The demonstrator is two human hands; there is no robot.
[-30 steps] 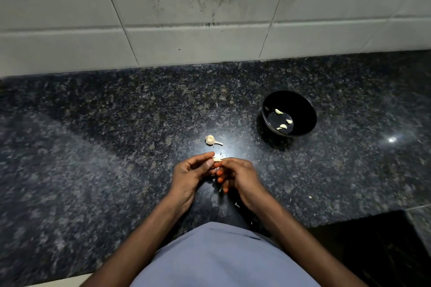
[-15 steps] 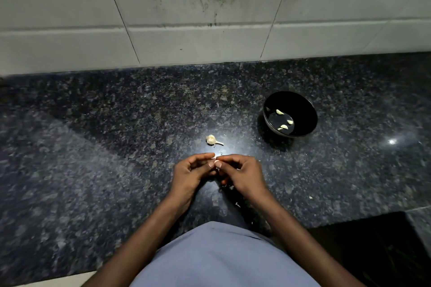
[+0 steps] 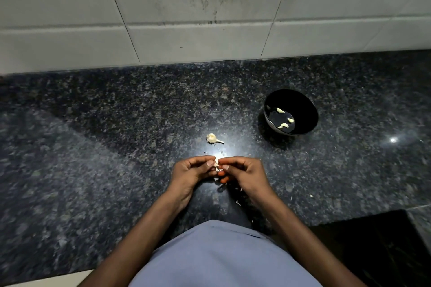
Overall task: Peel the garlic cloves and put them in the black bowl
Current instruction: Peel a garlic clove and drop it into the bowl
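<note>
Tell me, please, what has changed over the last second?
Very little: both hands, left and right, still pinch the clove between them; only the fingertips have shifted slightly while peeling. The bowl, its three cloves and the garlic stem stayed put.

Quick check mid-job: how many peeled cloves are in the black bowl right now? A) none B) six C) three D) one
C: three pale peeled cloves lie on the bottom of the black bowl.
</note>
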